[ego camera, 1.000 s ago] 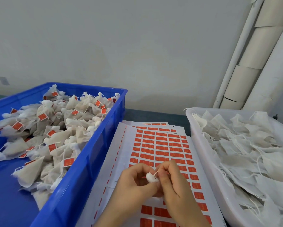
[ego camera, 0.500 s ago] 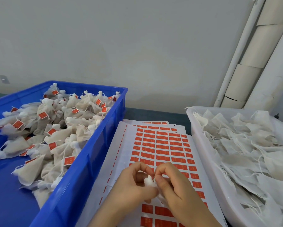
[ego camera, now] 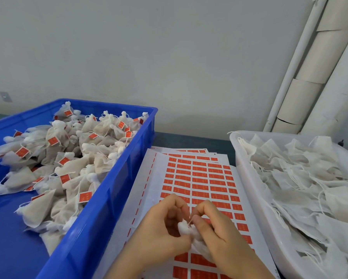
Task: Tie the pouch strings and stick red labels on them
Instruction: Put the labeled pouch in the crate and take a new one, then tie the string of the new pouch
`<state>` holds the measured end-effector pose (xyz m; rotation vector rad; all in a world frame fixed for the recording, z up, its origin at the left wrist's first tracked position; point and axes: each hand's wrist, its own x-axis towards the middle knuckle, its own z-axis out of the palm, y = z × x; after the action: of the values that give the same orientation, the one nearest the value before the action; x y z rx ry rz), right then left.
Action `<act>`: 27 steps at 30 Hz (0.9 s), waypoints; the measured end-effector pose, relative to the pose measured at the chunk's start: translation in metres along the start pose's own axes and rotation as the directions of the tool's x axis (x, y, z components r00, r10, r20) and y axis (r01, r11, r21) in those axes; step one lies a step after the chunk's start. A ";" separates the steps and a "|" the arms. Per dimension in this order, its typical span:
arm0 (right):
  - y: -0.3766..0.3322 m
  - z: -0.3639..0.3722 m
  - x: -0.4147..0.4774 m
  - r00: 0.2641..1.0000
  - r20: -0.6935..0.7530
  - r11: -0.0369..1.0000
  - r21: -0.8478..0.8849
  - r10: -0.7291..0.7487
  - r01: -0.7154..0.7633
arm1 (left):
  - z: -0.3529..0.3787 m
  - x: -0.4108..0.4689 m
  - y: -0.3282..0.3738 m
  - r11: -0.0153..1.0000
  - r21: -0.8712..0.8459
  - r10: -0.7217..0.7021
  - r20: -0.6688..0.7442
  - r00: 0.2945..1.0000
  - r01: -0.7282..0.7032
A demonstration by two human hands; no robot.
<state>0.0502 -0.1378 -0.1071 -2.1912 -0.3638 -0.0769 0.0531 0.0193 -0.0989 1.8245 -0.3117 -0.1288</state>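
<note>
The left hand (ego camera: pixel 161 228) pinched the gathered neck of the small white mesh pouch (ego camera: pixel 184 227) while the right hand (ego camera: pixel 219 236) pinched its thin white string (ego camera: pixel 190 219), both over the white sheet of red rectangular labels (ego camera: pixel 199 178), presumably keeping labels within reach after knotting.

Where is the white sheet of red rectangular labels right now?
Head view, centre: the white sheet of red rectangular labels lies flat between the blue plastic crate on its left and the white plastic tub on its right.
</note>
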 end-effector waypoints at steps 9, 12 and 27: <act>-0.002 0.000 0.001 0.992 0.055 0.987 0.115 0.110 -0.115 | 0.002 -0.002 -0.002 0.994 0.029 0.106 0.055 0.993 -0.108; -0.002 -0.003 0.002 0.984 0.104 0.967 0.199 0.141 -0.160 | -0.001 -0.003 -0.001 0.978 0.074 0.191 0.068 0.979 -0.195; -0.001 -0.003 0.005 0.962 0.162 0.924 0.282 0.219 -0.258 | -0.002 -0.004 0.003 0.933 0.202 0.300 0.022 0.954 -0.298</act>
<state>0.0544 -0.1384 -0.1035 -1.9241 -0.1621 0.2410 0.0497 0.0219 -0.0956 1.9542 -0.6107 0.1293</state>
